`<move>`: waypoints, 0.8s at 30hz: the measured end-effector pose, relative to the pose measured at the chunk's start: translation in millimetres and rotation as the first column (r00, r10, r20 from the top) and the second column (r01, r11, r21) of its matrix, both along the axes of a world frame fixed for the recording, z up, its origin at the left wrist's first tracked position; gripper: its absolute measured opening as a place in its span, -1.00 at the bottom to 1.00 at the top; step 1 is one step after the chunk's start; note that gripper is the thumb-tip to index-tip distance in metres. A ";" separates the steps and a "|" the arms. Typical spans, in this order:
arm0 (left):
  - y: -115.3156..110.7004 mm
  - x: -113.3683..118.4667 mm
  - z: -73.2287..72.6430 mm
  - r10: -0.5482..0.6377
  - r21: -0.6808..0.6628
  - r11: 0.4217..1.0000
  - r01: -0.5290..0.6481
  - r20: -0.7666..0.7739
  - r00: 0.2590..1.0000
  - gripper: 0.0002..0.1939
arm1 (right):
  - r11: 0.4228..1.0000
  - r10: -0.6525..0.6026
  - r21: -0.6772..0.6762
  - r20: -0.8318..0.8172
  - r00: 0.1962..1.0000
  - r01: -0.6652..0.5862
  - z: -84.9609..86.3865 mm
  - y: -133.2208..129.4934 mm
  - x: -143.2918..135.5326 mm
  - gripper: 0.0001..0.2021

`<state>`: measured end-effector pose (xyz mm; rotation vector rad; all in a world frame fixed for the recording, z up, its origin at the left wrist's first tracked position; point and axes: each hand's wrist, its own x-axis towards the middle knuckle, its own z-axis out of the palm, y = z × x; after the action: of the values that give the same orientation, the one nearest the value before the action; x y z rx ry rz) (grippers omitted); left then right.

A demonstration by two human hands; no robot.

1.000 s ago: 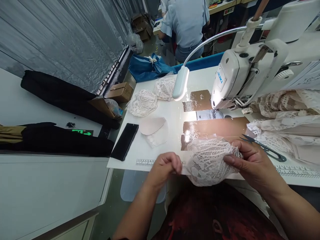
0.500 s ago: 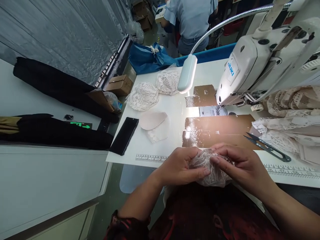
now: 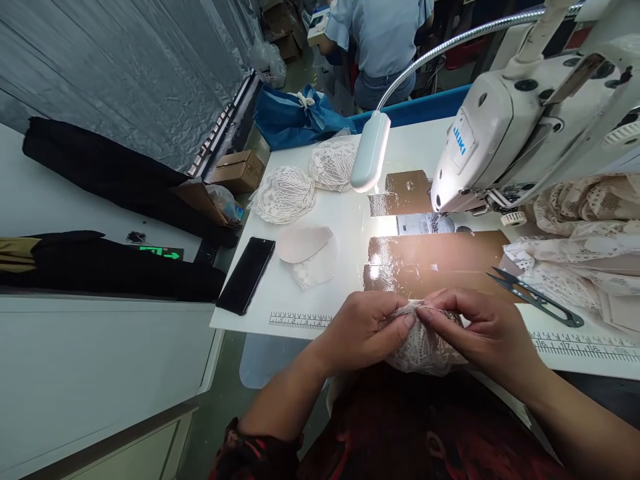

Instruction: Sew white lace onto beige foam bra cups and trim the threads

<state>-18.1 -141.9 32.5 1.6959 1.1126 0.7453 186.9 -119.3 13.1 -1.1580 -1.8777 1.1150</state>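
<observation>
A piece of white lace fabric point(image 3: 423, 350) hangs gathered at the front edge of the sewing table. My left hand point(image 3: 367, 330) pinches its upper edge between thumb and fingers. From the other side my right hand point(image 3: 480, 327) pinches the same edge, the two sets of fingertips almost touching. Just beyond my hands lies brown tape-covered board point(image 3: 435, 257) on the table bed. Thread snips point(image 3: 537, 297) rest to the right of my right hand. The sewing machine head point(image 3: 480, 133) stands past the board, its needle area lit.
Two rounded lace pieces point(image 3: 285, 195) lie at the back left. Nearer are a beige cup-shaped piece point(image 3: 305, 245) and a black phone point(image 3: 247, 275). A lamp point(image 3: 371, 152) overhangs the table. Lace fabric point(image 3: 590, 253) is heaped at right. A person point(image 3: 383, 47) sits beyond the blue cloth.
My fingertips have moved up to the lace's top edge and drawn closer together, now both pinching it. The lace hangs lower beneath them. The view has shifted slightly.
</observation>
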 end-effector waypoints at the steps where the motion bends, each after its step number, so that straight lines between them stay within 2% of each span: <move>1: 0.2 0.1 -0.4 -0.005 -0.009 1.000 0.005 0.010 1.000 -0.74 | 0.999 -0.001 -0.033 -0.006 1.000 0.000 0.7 1.3 0.3 -0.82; 3: 0.7 0.5 -1.3 -0.004 -0.017 1.000 0.004 0.033 0.999 -0.75 | 0.994 0.000 -0.112 -0.024 1.000 -0.003 2.8 4.3 0.7 -0.83; 7: 2.6 0.5 -2.8 0.006 -0.066 0.998 0.002 0.125 0.992 -0.77 | 0.962 0.093 -0.253 -0.055 0.994 -0.104 7.8 9.8 2.2 -0.78; 13: 11.4 -3.2 -3.9 0.036 -0.285 0.956 0.069 0.346 0.938 -0.79 | 0.947 0.132 -0.279 -0.117 0.984 -0.160 14.9 12.9 3.9 -0.83; 16: 14.0 2.5 -8.6 0.076 -0.323 0.944 0.072 0.423 0.903 -0.78 | 0.928 0.116 -0.329 -0.190 0.975 -0.174 17.4 15.1 2.7 -0.85; 18: 14.4 10.7 -14.8 0.140 -0.359 0.932 0.045 0.473 0.870 -0.74 | 0.909 0.083 -0.378 -0.249 0.965 -0.175 16.0 18.3 1.4 -0.83; 21: 15.9 18.8 -23.2 0.325 -0.507 0.862 -0.021 0.520 0.790 -0.64 | 0.883 0.082 -0.418 -0.311 0.947 -0.213 8.9 27.0 2.2 -0.80; 23: 19.8 12.8 -22.3 0.461 -0.568 0.813 -0.128 0.495 0.737 -0.60 | 0.880 0.076 -0.426 -0.315 0.946 -0.212 3.9 35.0 8.0 -0.75; 24: 22.9 5.6 -18.8 0.522 -0.558 0.800 -0.222 0.464 0.715 -0.60 | 0.888 0.050 -0.423 -0.299 0.953 -0.179 2.5 39.3 13.0 -0.72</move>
<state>-12.5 -119.0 13.7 0.7153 1.0714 1.0831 199.8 -80.0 15.6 -1.0601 -1.5258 1.7490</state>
